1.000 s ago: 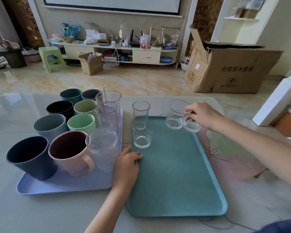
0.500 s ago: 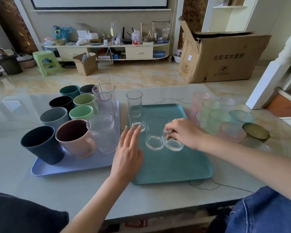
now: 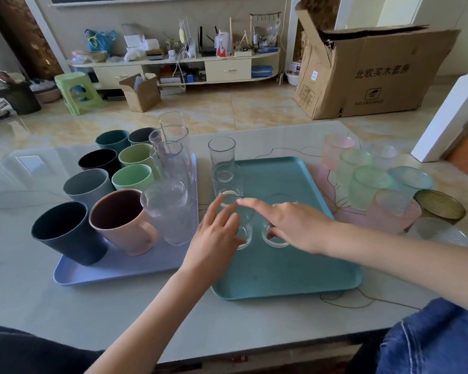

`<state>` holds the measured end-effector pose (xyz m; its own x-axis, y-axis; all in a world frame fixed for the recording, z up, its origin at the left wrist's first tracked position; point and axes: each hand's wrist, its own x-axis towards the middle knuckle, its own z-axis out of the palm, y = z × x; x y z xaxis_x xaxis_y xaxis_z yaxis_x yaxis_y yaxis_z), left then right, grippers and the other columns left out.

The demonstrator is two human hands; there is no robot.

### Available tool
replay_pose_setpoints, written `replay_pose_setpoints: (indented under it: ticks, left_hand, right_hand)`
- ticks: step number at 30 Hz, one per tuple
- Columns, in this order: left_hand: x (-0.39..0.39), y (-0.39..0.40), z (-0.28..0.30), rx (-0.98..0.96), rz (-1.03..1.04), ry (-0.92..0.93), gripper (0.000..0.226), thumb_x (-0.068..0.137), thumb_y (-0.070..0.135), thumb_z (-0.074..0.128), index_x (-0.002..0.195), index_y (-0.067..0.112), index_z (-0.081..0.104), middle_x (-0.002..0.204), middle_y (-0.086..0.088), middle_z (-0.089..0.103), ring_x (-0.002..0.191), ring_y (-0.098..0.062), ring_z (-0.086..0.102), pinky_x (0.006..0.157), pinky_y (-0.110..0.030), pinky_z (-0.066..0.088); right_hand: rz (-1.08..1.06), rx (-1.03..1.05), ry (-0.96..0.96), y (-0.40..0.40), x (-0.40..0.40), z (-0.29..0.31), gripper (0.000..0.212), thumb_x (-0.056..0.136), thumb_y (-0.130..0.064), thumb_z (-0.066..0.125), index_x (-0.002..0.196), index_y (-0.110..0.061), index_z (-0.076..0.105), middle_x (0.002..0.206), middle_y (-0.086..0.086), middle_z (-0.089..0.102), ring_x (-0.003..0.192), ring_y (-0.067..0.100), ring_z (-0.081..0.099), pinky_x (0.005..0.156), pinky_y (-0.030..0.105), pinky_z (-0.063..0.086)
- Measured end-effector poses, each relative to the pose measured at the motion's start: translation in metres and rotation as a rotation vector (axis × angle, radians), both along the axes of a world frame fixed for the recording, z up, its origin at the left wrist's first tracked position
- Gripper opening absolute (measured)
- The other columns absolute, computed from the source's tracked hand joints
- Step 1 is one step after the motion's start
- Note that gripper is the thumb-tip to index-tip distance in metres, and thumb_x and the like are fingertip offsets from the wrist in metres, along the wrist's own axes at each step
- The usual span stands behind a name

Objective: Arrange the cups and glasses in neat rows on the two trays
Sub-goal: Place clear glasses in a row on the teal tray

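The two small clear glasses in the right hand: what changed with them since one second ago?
The right hand carried them from the far end of the teal plastic tray towards the person and set them down side by side. The left hand left the tray's edge; its grip is open. The lavender tray's cups stayed put.

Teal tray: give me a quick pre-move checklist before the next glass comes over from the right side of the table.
1. Free space on the teal tray: ok, the near half and right side are bare.
2. Clear glasses upright on it: ok for the two far ones; the two near ones are partly hidden by the hands.
3. Left hand free: ok, fingers spread and not gripping.
4. Right hand free: cannot tell, it covers a short glass.
5. Tinted glasses waiting off the tray: ok, grouped upright on the table to the right.
6. Blue tray rows: ok, cups stand in lines.
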<state>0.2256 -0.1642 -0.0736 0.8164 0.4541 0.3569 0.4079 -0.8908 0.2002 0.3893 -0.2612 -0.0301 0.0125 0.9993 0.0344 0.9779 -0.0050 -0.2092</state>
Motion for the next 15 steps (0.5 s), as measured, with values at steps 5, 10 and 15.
replay_pose_setpoints:
  ticks: [5, 10, 15]
  left_hand:
    - [0.011, 0.023, -0.003, 0.01, 0.036, -0.015, 0.022, 0.08, 0.017, 0.069, 0.091, 0.001, 0.058, 0.134, -0.015, 0.051, 0.141, -0.036, 0.023, 0.114, -0.04, 0.024]
    - [0.021, 0.036, -0.007, -0.053, 0.036, -0.033, 0.023, 0.082, 0.016, 0.066, 0.092, -0.002, 0.055, 0.136, -0.019, 0.047, 0.142, -0.038, 0.017, 0.116, -0.042, 0.018]
    - [0.032, 0.048, -0.007, -0.077, 0.064, -0.036, 0.028, 0.086, 0.019, 0.061, 0.103, 0.0, 0.052, 0.143, -0.013, 0.038, 0.144, -0.031, 0.008, 0.116, -0.033, 0.009]
  right_hand:
    - [0.004, 0.048, 0.025, -0.006, 0.005, -0.004, 0.08, 0.092, -0.013, 0.052, 0.139, -0.05, -0.001, 0.071, -0.006, 0.044, 0.071, 0.023, 0.051, 0.065, 0.03, 0.037]
    - [-0.004, 0.031, 0.006, -0.005, 0.007, -0.004, 0.071, 0.094, -0.017, 0.05, 0.141, -0.048, 0.007, 0.068, -0.012, 0.035, 0.072, 0.021, 0.046, 0.066, 0.028, 0.034]
    - [-0.007, 0.011, -0.022, -0.001, 0.009, -0.003, 0.072, 0.093, -0.018, 0.054, 0.145, -0.041, 0.009, 0.06, -0.017, 0.029, 0.065, 0.015, 0.039, 0.065, 0.025, 0.03]
